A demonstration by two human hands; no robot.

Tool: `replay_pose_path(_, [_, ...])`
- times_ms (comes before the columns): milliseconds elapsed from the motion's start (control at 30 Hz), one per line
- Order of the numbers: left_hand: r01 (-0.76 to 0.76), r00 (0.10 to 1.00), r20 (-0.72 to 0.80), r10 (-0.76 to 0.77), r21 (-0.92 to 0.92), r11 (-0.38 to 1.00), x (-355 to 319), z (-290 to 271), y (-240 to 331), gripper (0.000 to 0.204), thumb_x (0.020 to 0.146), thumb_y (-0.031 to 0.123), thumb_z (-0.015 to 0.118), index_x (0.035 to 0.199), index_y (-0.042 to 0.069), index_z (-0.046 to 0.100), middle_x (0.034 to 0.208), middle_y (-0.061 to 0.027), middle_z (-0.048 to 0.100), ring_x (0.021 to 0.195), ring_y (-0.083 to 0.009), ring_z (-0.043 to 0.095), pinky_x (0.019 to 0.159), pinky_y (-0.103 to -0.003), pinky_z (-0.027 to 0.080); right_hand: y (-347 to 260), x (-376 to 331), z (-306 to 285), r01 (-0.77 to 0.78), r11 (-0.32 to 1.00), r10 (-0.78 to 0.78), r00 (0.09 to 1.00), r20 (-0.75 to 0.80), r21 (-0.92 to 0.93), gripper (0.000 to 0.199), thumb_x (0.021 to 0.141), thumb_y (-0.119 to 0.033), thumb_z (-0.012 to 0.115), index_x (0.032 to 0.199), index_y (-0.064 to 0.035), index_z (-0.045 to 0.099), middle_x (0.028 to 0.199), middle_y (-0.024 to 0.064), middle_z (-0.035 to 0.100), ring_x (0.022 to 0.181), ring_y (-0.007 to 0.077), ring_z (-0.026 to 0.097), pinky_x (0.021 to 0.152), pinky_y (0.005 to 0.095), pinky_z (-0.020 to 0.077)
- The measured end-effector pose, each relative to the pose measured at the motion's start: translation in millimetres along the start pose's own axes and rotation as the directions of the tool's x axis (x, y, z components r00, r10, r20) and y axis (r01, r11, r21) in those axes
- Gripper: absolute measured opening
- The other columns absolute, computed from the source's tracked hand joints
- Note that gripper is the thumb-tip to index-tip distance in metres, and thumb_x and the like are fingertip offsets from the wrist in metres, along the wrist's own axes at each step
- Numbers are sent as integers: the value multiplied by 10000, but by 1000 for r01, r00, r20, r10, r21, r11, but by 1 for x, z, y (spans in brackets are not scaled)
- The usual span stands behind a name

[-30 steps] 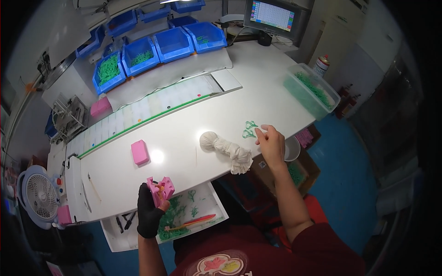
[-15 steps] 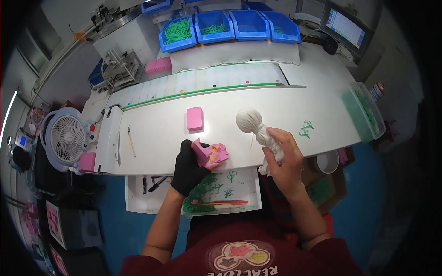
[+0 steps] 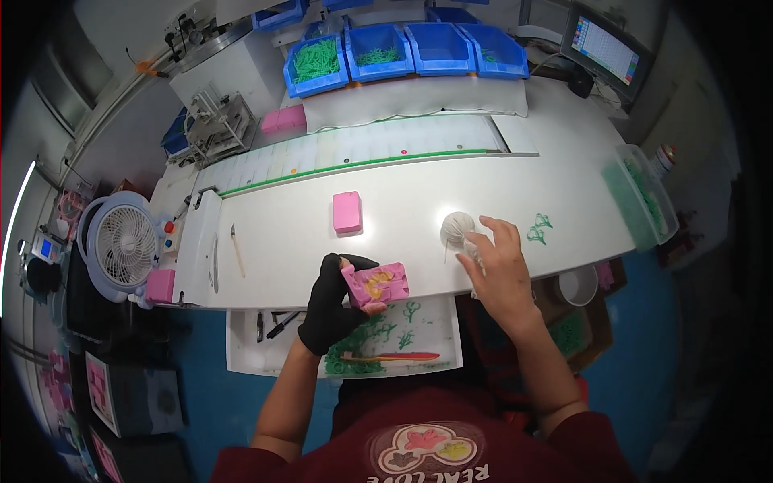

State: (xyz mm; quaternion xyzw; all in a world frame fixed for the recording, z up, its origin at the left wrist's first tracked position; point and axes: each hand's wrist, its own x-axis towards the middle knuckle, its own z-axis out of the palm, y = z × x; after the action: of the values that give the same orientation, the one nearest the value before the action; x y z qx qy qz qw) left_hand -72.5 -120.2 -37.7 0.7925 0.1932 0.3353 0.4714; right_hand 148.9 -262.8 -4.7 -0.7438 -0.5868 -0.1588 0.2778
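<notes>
A: Left hand (image 3: pixel 332 306)?

B: Gloved in black, forearm up from six o'clock, fingers clenched round a pink block (image 3: pixel 376 284) with a yellow patch on its top face. Held just off the near edge of the white table (image 3: pixel 274 241), above the open drawer (image 3: pixel 241 354).

A: Right hand (image 3: pixel 497 270)?

B: Bare, palm down, fingers spread over a white cloth bundle (image 3: pixel 459 229) on the table. Grasping or merely resting: could not tell.

A: Nearby?

B: Second pink block (image 3: pixel 347 212) at eleven o'clock from the held one; green sprigs (image 3: pixel 539 228) at three o'clock from the bundle.

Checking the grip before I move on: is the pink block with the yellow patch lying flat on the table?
No, the gloved left hand holds the pink block up at the near edge of the white table.
</notes>
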Motion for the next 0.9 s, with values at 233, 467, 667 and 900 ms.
replay_pose_path(233, [-16, 989, 145, 41, -168, 986, -3, 21, 10, 519, 687, 74, 824, 1007, 62, 415, 1072, -80, 567, 922, -145, 548, 821, -311, 470, -42, -2, 27, -438, 578, 27, 854, 520, 688, 210, 937, -179, 591, 1011, 17, 589, 845, 122, 639, 788, 189, 624, 660, 304, 507])
replay_pose_path(467, [223, 914, -218, -342, -436, 872, -17, 53, 5, 258, 853, 49, 639, 961, 94, 408, 904, -11, 485, 809, -96, 499, 733, -255, 454, -65, -22, 47, -265, 563, 166, 964, 208, 783, 217, 961, -192, 556, 936, 23, 575, 761, 120, 626, 650, 168, 591, 581, 313, 453])
replay_pose_path(667, [88, 924, -318, -214, -369, 925, -13, 58, 6, 228, 877, 38, 626, 940, 93, 413, 874, -12, 492, 770, -95, 503, 707, -245, 454, -73, -30, 50, -495, 241, 256, 862, 437, 835, 230, 960, -199, 562, 1009, 25, 583, 789, 108, 626, 666, 144, 599, 590, 285, 456])
replay_pose_path(900, [78, 919, -340, -198, -335, 939, -12, 60, -2, 215, 950, 194, 600, 959, 94, 411, 856, -1, 469, 748, -67, 461, 670, -228, 426, -78, -33, 53, -283, 474, 231, 954, 192, 834, 312, 908, -114, 618, 1157, 15, 481, 799, 119, 631, 670, 146, 617, 604, 287, 482])
